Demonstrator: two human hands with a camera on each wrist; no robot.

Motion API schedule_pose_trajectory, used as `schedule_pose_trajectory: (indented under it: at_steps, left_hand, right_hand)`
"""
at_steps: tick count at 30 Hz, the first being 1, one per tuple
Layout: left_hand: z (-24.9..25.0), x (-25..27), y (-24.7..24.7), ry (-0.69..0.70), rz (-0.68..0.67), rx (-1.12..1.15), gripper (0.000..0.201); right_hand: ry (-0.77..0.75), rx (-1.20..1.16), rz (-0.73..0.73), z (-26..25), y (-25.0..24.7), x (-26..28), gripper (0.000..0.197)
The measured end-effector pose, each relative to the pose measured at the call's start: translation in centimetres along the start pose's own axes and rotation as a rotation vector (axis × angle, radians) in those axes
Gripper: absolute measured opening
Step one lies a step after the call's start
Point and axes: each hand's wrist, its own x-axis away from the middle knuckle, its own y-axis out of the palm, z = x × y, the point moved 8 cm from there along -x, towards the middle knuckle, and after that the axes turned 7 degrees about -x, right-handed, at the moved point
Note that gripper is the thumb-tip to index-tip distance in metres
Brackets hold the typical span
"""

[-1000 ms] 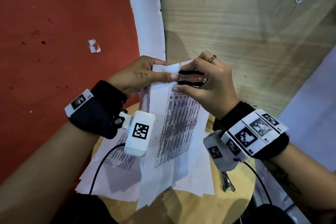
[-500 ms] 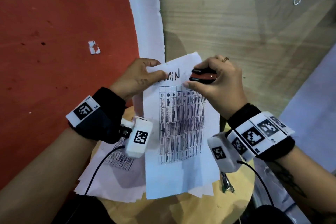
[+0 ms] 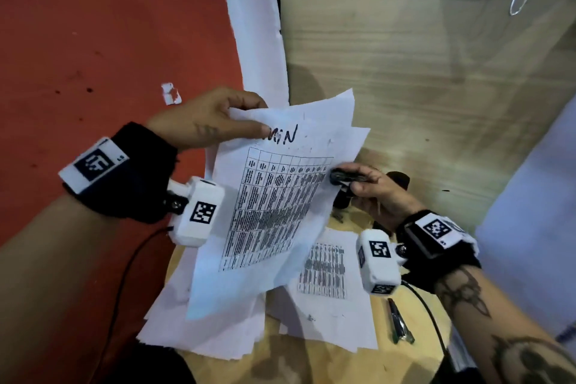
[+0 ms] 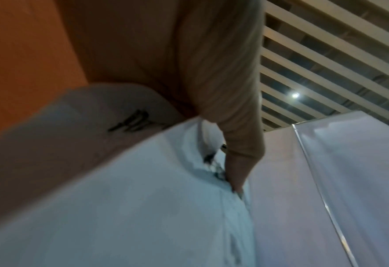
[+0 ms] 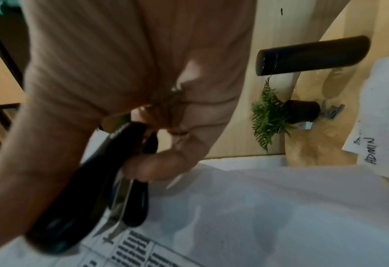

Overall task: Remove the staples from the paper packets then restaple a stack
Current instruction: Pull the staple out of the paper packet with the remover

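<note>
My left hand (image 3: 218, 121) pinches the top left corner of a paper packet (image 3: 271, 209) printed with a table and handwritten letters, and holds it lifted and tilted over the round table. In the left wrist view a fingertip (image 4: 236, 182) presses into the crumpled corner of the packet (image 4: 143, 207). At the packet's right edge my right hand (image 3: 374, 187) grips a black stapler (image 3: 346, 176). The right wrist view shows the stapler (image 5: 102, 180) held between thumb and fingers just above the printed sheet (image 5: 234, 216).
Loose printed sheets (image 3: 327, 274) lie spread on the round wooden table (image 3: 343, 365). A metal tool (image 3: 400, 326) lies near its right edge. A small potted plant (image 5: 277, 113) and a black cylinder (image 5: 312, 56) stand behind. A wooden panel (image 3: 436, 72) rises at the back.
My right hand has drawn the stapler away from the packet's top edge, down and to the right. My left hand has lifted the packet, whose sheets now fan apart at the top right corner.
</note>
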Motion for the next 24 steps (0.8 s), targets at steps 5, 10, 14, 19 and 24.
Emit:
schedule_pose_trajectory:
  at_steps: [5, 10, 14, 19, 24]
  left_hand:
    - [-2.8, 0.5, -4.0, -0.065, 0.198, 0.126, 0.024]
    - [-12.3, 4.4, -1.3, -0.311, 0.466, 0.54, 0.068]
    - [-14.0, 5.3, 5.4, -0.372, 0.496, 0.654, 0.041]
    - [-16.8, 5.9, 3.7, -0.426, 0.674, 0.571, 0.008]
    - [-24.5, 8.8, 2.5, -0.59, 0.636, 0.297, 0.027]
  right_hand:
    - [-0.077, 0.037, -0.034, -1.3, 2.4, -1.5, 0.062]
    - [-0.256, -0.057, 0.083, -3.8, 1.6, -1.5, 0.065]
    - [-0.266, 0.018, 0.14, -2.7, 1.2, -1.6, 0.067]
    - [-0.134, 0.201, 0.269, -0.3, -1.1, -1.4, 0.055]
    - [0.106, 0.365, 0.477, 6.1, -7.8, -0.1, 0.012]
